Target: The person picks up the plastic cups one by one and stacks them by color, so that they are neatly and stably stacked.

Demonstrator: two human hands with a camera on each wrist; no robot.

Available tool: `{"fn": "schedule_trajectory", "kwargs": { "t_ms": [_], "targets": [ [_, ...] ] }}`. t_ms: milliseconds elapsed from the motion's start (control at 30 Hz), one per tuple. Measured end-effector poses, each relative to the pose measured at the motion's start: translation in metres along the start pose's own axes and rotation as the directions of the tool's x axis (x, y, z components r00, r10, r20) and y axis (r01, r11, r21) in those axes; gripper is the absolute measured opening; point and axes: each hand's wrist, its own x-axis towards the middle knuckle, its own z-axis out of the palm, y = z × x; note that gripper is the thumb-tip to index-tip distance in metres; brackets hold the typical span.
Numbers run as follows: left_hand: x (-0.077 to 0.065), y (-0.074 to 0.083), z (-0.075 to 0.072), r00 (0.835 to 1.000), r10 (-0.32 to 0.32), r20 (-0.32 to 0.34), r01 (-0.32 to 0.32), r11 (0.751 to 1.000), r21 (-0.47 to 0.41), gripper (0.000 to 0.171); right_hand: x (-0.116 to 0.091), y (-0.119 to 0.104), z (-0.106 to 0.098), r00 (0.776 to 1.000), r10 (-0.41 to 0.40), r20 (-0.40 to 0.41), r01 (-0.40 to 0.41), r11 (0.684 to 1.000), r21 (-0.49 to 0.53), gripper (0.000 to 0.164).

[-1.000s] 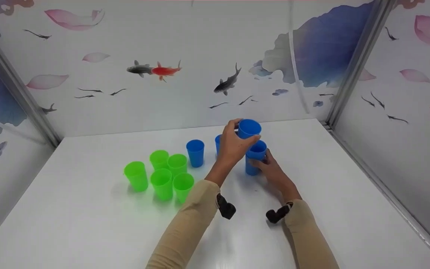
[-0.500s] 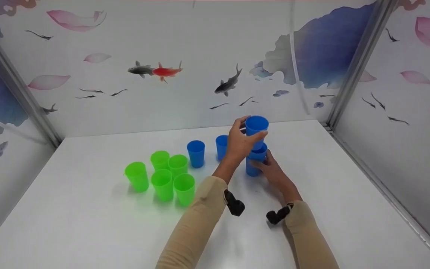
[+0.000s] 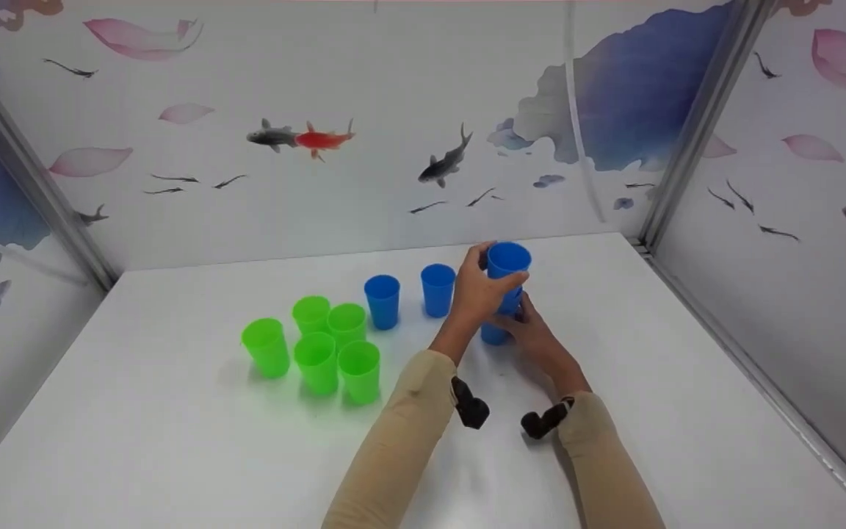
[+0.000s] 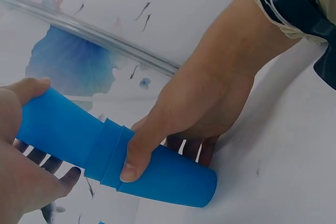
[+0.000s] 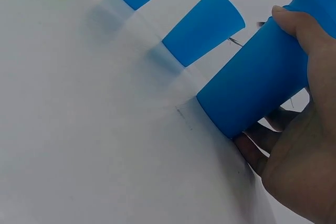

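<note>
My left hand holds a blue plastic cup by its upper part. Its lower end sits inside another blue cup, which stands on the table in the grip of my right hand. The left wrist view shows two rims close together at the joint, so the lower part looks like nested cups. There the right thumb lies across the cup just below the rims. In the right wrist view, right-hand fingers curl round the lower cup.
Two more blue cups, one nearer and one farther left, stand upright beside the hands. Several green cups are grouped at the left on the white table. A printed wall closes off the back.
My left hand has moved right with its cup, then lowered it into the cup below. The right hand has kept its grip in place.
</note>
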Motion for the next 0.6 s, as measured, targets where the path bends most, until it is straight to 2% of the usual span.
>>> {"fn": "schedule_trajectory", "kwargs": {
  "t_ms": [100,367,500,600],
  "targets": [
    [0.000,-0.004,-0.002,1.000,0.007,-0.008,-0.007,1.000,0.012,0.074,-0.001,0.000,0.001,1.000,-0.018,0.006,0.018,1.000,0.007,0.114],
    [0.004,-0.010,-0.016,0.996,0.068,-0.054,-0.069,0.997,-0.020,0.076,0.001,0.001,0.003,1.000,0.020,0.001,-0.020,1.000,0.021,0.117],
    [0.008,-0.014,-0.024,0.990,0.064,-0.122,-0.066,0.998,-0.012,0.073,0.003,0.000,0.002,0.999,0.043,-0.002,-0.043,0.999,0.024,0.116],
    [0.010,-0.018,-0.029,0.980,0.062,-0.190,-0.066,0.998,-0.016,0.069,0.004,-0.001,0.001,0.998,0.057,-0.009,-0.056,0.998,0.025,0.117]
  ]
}}
